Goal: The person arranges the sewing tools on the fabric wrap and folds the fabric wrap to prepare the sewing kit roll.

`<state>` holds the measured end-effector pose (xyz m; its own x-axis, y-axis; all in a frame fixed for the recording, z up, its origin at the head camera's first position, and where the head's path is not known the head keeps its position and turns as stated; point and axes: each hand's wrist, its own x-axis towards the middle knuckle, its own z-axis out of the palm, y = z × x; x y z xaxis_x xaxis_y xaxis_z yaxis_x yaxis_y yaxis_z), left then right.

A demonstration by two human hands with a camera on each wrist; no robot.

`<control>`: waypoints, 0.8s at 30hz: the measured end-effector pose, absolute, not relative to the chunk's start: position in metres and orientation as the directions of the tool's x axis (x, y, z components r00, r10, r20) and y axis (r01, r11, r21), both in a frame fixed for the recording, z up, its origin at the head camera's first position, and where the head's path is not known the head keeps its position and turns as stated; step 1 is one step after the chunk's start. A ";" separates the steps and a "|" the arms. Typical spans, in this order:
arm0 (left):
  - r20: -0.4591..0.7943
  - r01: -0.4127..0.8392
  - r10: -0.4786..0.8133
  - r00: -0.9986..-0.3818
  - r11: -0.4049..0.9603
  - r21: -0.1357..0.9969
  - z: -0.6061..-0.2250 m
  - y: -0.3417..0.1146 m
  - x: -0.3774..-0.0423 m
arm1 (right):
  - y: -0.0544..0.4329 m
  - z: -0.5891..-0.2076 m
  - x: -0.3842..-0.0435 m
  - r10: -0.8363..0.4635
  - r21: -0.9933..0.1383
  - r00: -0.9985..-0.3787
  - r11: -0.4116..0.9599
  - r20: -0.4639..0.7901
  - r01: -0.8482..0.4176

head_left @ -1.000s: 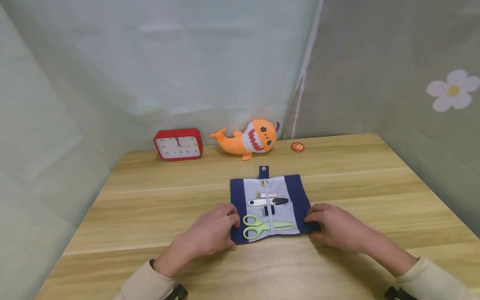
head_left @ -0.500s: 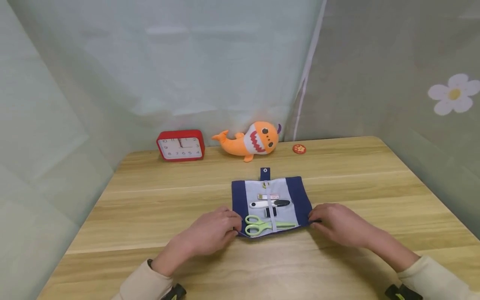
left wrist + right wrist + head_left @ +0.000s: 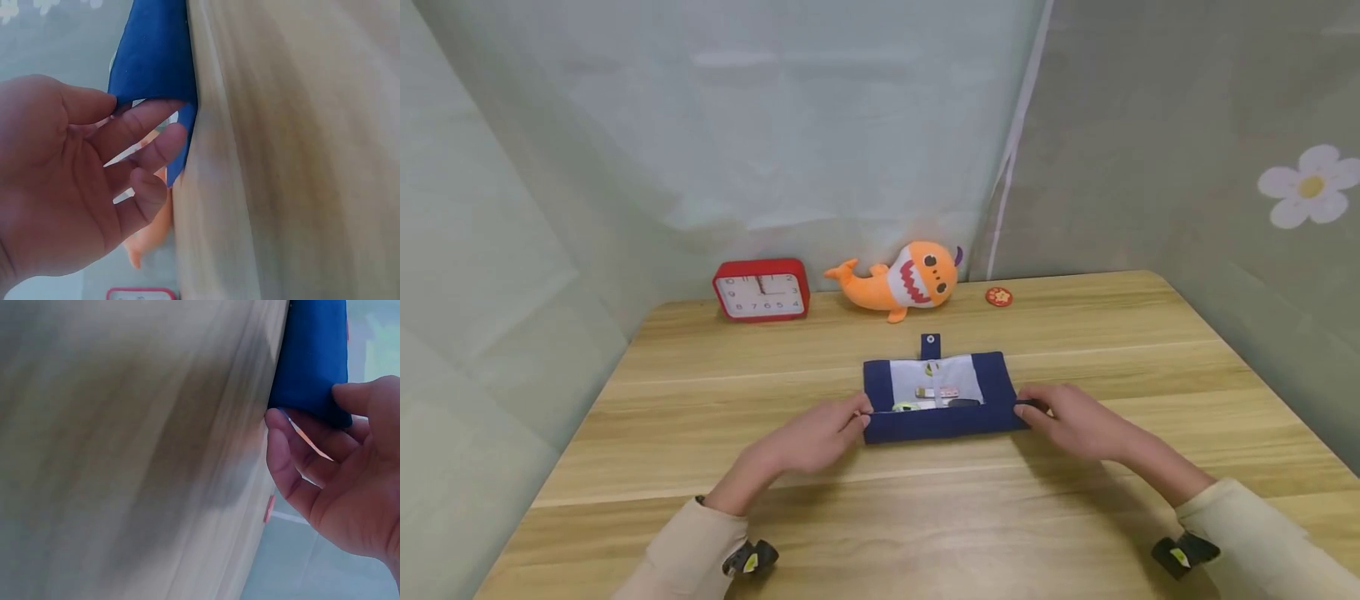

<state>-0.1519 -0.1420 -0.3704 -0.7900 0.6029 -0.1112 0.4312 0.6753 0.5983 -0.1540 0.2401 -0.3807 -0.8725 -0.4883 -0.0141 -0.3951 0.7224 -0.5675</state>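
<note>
A navy cloth roll-up pouch [image 3: 940, 425] with a pale lining lies on the table, its near edge folded up and back. My left hand [image 3: 823, 433] pinches the left end of that fold. At the right end, my right hand [image 3: 1078, 423] pinches the cloth between thumb and fingers. Green scissors [image 3: 906, 407] are mostly hidden beneath the fold, and a white-and-black tool [image 3: 964, 403] is partly covered. A small pink-and-white item [image 3: 950, 392] still shows under the pale elastic band. The wrist views show the navy cloth [image 3: 153, 53] bent into a loop around the fingers.
Along the back of the wooden table [image 3: 700, 467] stand a red clock [image 3: 762, 292] and an orange plush shark [image 3: 895, 279]. A round red badge [image 3: 999, 297] lies to their right. The pouch's snap strap [image 3: 930, 346] points toward the back.
The pouch lay flat with the scissors in full view. Both hands took hold of its near corners, lifted that edge and carried it away from the person, over the scissors.
</note>
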 end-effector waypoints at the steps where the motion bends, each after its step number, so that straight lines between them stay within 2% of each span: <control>1: -0.117 0.408 0.590 -0.799 0.675 0.615 -0.371 -0.142 -0.155 | 0.239 -0.380 -0.156 -0.476 -0.574 -0.879 0.727 -0.025 -0.377; 9: -0.224 0.179 0.452 -0.863 0.688 0.703 -0.374 -0.134 -0.174 | 0.228 -0.383 -0.174 -0.408 -0.618 -0.909 0.738 -0.088 -0.271; 15: -0.304 0.034 0.375 -0.876 0.677 0.735 -0.378 -0.127 -0.187 | 0.223 -0.386 -0.183 -0.380 -0.599 -0.916 0.766 -0.126 -0.235; 20: -0.310 0.007 0.355 -0.882 0.668 0.744 -0.381 -0.124 -0.192 | 0.218 -0.388 -0.187 -0.377 -0.562 -0.917 0.789 -0.126 -0.247; 24: -0.242 0.118 0.369 -0.898 0.729 0.674 -0.384 -0.119 -0.194 | 0.214 -0.390 -0.188 -0.372 -0.508 -0.923 0.815 -0.095 -0.276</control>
<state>-0.1943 -0.1194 -0.3836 -0.8976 0.3687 -0.2416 0.1182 0.7294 0.6738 -0.1879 0.2142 -0.3899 -0.9233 -0.3722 -0.0950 -0.2765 0.8155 -0.5085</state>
